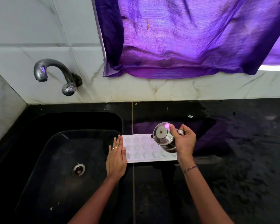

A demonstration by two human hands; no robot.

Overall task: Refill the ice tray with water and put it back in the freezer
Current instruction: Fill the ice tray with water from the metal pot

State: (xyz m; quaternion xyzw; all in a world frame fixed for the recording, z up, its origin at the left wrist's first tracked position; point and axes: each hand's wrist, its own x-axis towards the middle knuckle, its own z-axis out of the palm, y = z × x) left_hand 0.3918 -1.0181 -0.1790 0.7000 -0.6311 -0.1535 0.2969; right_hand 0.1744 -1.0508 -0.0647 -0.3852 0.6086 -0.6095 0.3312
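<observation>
A white tray (141, 149) with star and round moulds lies flat on the black table (241, 167), its long side running left to right. Whether water stands in the moulds cannot be told.

The left hand (117, 156) is laid open at the tray's left end, fingers straight and together, its edge touching the tray. A ring (115, 148) is worn on one finger.

Over the tray's right end a steel jug (164, 138) is held, seemingly tilted, with a round face and small centre stud turned toward the camera. Its handle is gripped by the right hand (185, 141), fingers curled round it and thumb laid against the jug's side. A bracelet (190, 168) is worn on that wrist.

Just left of the tray a black sink (47, 175) is set into the table, with a metal drain (79, 169) in its floor. Beyond the sink, up and left of the tray, a curved tap (55, 73) is fixed to the tiled wall (23, 29). Behind the tray a purple curtain (184, 38) hangs down the wall, and its colour is mirrored in the table just beyond the tray.
</observation>
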